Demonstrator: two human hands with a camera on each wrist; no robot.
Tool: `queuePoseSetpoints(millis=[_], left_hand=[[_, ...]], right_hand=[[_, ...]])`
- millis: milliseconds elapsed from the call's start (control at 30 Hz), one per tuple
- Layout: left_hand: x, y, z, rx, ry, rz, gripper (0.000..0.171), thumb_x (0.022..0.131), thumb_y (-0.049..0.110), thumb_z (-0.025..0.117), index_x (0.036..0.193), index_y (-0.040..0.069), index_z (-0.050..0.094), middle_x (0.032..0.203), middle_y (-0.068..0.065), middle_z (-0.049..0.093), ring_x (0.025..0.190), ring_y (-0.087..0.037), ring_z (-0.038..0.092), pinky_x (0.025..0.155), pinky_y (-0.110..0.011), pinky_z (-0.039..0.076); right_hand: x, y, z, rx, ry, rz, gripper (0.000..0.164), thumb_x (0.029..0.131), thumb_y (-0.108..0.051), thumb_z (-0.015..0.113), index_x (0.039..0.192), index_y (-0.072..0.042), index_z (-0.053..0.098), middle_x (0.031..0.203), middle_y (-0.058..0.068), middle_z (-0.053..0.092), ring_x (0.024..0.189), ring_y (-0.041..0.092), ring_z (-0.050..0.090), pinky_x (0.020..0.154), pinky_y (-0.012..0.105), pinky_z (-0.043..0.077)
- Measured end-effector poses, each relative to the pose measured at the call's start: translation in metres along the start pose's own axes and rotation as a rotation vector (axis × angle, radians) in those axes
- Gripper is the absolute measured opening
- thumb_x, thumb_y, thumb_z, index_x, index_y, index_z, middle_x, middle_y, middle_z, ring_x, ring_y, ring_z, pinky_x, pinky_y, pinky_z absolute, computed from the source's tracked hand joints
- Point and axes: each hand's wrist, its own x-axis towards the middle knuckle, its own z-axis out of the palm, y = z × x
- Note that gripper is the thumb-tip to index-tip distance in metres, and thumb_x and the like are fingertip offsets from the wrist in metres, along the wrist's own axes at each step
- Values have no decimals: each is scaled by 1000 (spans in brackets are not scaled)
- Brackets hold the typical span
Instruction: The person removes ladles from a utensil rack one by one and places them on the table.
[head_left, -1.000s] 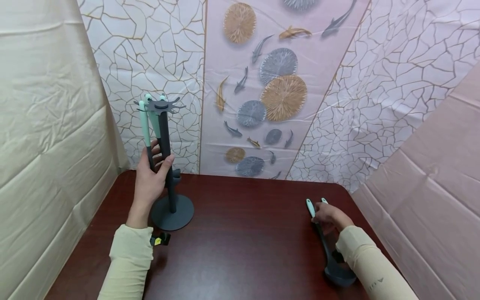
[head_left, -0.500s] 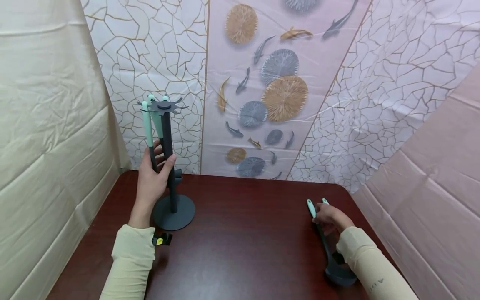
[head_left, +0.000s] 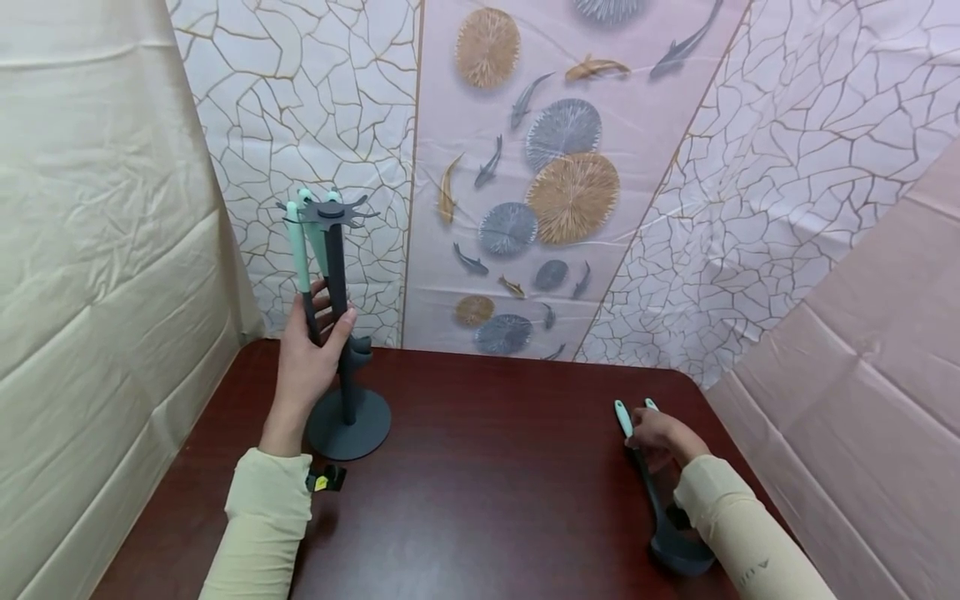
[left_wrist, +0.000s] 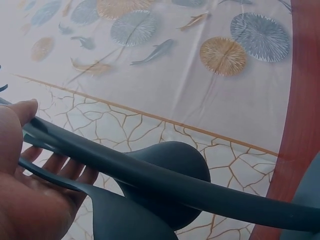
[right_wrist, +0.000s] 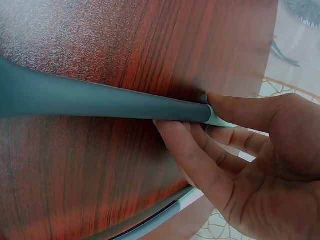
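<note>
At the left, a dark utensil stand (head_left: pixel 337 267) stands upright on its round base. My left hand (head_left: pixel 306 358) is curled round its pole, thumb on the near side. Several utensils with mint handles (head_left: pixel 297 250) hang from its top hooks, one shaft running between palm and pole. Their dark, broad heads (left_wrist: pixel 175 160) show beside the pole in the left wrist view. On the right side of the table, my right hand (head_left: pixel 656 433) pinches a ladle (head_left: pixel 678 552) between thumb and fingers, where its mint grip meets the dark shaft (right_wrist: pixel 125 102).
A second mint-handled utensil (head_left: pixel 651 403) lies beside the ladle, mostly hidden by my right hand and sleeve. The dark red table (head_left: pixel 480 483) spans between the hands. Patterned cloth (head_left: pixel 510 250) hangs behind it, with plain cloth (head_left: pixel 885 358) along the sides.
The head view has shifted slightly, so the scene sits a little further right. Both hands keep their holds, and the ladle stays in place.
</note>
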Motion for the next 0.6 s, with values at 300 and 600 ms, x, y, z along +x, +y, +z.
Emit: queuePoseSetpoints(millis=[300, 600], left_hand=[[-4, -2, 5, 5, 10, 16, 64, 104, 25, 71, 161, 21, 41, 142, -9, 62, 121, -17, 69, 101, -23, 53], [-2, -1, 5, 67, 0, 16, 68, 104, 30, 71, 163, 22, 38, 145, -4, 58, 126, -26, 66, 105, -34, 53]], right_hand=[[-1, 1, 3, -2, 1, 4, 19, 103, -5, 65, 115, 2, 51, 88, 21, 58, 72, 33, 67, 65, 46, 64], [5, 4, 0, 10, 5, 5, 20, 101, -4, 65, 115, 1, 51, 86, 21, 59, 70, 34, 67, 63, 46, 64]])
